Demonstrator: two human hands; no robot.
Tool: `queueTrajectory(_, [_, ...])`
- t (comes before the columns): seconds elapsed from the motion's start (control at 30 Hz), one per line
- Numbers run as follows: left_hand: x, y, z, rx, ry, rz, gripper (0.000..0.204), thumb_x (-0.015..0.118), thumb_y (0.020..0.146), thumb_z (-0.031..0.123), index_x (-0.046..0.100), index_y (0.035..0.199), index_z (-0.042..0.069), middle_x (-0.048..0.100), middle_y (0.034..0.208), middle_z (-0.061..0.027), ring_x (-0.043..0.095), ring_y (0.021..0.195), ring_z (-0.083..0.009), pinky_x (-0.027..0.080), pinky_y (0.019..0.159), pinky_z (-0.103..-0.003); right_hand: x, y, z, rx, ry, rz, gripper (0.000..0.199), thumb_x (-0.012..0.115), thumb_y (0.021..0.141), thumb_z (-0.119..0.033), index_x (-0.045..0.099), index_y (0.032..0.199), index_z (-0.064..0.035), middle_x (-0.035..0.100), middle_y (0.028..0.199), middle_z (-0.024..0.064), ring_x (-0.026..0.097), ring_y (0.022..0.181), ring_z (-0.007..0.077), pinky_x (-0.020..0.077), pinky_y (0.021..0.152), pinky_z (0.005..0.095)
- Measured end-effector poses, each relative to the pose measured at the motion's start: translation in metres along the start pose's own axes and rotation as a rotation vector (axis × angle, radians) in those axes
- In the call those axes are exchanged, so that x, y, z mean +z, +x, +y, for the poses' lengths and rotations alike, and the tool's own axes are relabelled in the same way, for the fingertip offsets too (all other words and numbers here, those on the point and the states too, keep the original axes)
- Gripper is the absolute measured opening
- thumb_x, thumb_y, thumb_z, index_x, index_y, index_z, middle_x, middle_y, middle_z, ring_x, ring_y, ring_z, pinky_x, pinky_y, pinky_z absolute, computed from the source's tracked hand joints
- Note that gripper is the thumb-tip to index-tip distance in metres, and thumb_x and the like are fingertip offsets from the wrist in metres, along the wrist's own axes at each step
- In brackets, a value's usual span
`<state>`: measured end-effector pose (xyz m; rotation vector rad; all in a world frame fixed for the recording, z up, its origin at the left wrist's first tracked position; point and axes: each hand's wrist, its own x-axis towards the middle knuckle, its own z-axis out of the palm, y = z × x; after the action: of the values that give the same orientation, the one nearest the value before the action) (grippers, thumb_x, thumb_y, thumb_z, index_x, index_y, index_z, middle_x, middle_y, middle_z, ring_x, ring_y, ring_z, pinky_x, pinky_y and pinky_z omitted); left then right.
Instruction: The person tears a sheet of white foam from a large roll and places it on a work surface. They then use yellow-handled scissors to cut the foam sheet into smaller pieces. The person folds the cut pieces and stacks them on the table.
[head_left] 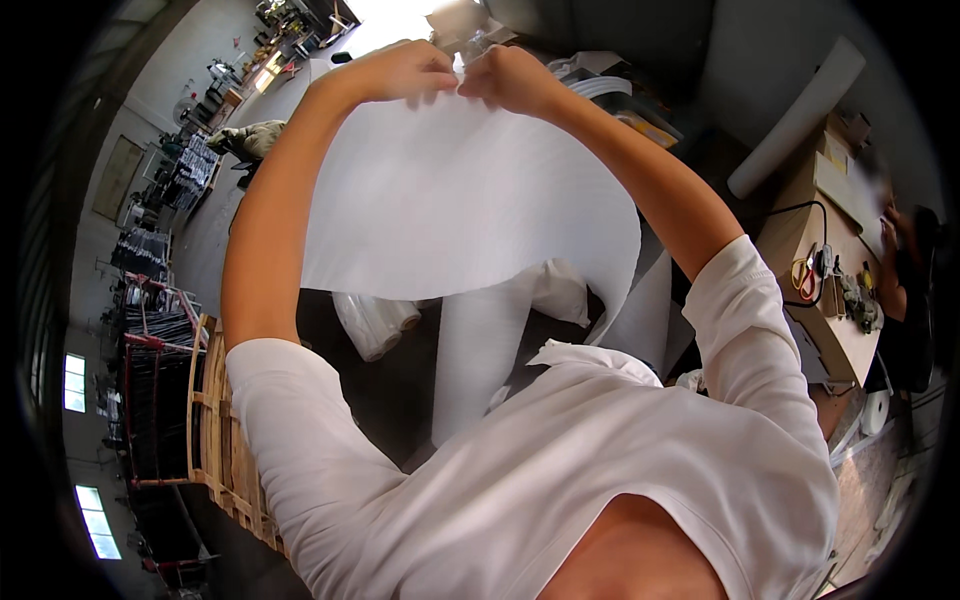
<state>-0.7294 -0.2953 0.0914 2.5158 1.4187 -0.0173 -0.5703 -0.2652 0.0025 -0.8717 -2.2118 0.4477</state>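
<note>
A large white sheet (450, 200), apparently packing foam, hangs in front of me with its lower edge curving and its right side curling down. My left hand (415, 72) pinches the top edge of it, fingers bent and slightly blurred. Close beside it, my right hand (507, 78) grips the same edge with closed fingers. Both arms are raised and stretched forward. Below the sheet stands a white roll (480, 350). A clear plastic-wrapped bundle of rolls (372, 325) lies to its left, and a white bag (560, 292) is to its right.
On the right, a workbench (835, 340) bears scissors (805, 275) and small tools, with a person's arm (892, 265) behind it. A long white roll (797, 115) leans nearby. Wooden pallets (225, 440) and metal racks (155, 380) stand left. Cardboard boxes (455, 22) are beyond my hands.
</note>
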Motion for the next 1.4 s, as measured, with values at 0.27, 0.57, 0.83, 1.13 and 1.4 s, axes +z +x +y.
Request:
queueTrajectory(0.27, [0.048,-0.036,-0.053,-0.046,-0.039,0.087,0.027,0.047,0.081,0.025,0.057,0.080,0.000,0.056,0.066,-0.0087,0.054,0.058,-0.0190,0.043,0.059,-0.031,0.054,-0.008,0.009,-0.006,0.143,-0.168,0.021,0.058,0.076,-0.025,0.063,0.076,-0.0047,0.059,0.059,0.0081,0.056,0.053,0.0199,0.0444,0.055,0.0308])
queueTrajectory(0.57, [0.089,-0.057,-0.045,-0.148,-0.128,0.128,0.024,0.046,0.081,0.021,0.054,0.074,-0.001,0.051,0.060,-0.0073,0.050,0.055,-0.0152,0.041,0.056,-0.028,0.090,-0.022,0.004,-0.027,0.353,-0.265,0.019,0.059,0.078,-0.020,0.063,0.072,-0.0021,0.058,0.060,0.0086,0.054,0.053,0.0174,0.0427,0.054,0.0284])
queueTrajectory(0.83, [0.131,-0.066,-0.053,-0.322,-0.617,0.216,0.023,0.049,0.079,0.020,0.056,0.067,0.001,0.050,0.060,0.0001,0.047,0.053,-0.0102,0.038,0.048,-0.025,0.120,-0.053,-0.004,-0.123,0.275,0.002,0.016,0.058,0.078,-0.020,0.065,0.078,-0.0060,0.061,0.066,0.0081,0.055,0.060,0.0185,0.0404,0.060,0.0284])
queueTrajectory(1.13, [0.204,-0.115,-0.167,-0.736,-0.372,0.398,0.027,0.050,0.077,0.027,0.060,0.069,0.004,0.058,0.067,-0.0086,0.055,0.064,-0.0229,0.042,0.058,-0.032,0.087,-0.100,-0.032,-0.584,0.097,0.255,0.005,0.061,0.075,-0.011,0.059,0.078,-0.0082,0.060,0.070,0.0046,0.054,0.063,0.0172,0.0374,0.066,0.0280])
queueTrajectory(1.4, [0.240,-0.386,-0.264,-1.389,0.535,0.142,0.029,0.050,0.083,0.035,0.061,0.089,0.008,0.061,0.092,-0.0151,0.057,0.088,-0.0337,0.044,0.073,-0.045,-0.094,-0.190,0.040,-0.159,0.385,-0.040,0.028,0.062,0.069,-0.031,0.057,0.066,-0.0040,0.053,0.061,0.0021,0.034,0.057,0.0127,0.0304,0.066,0.0274])
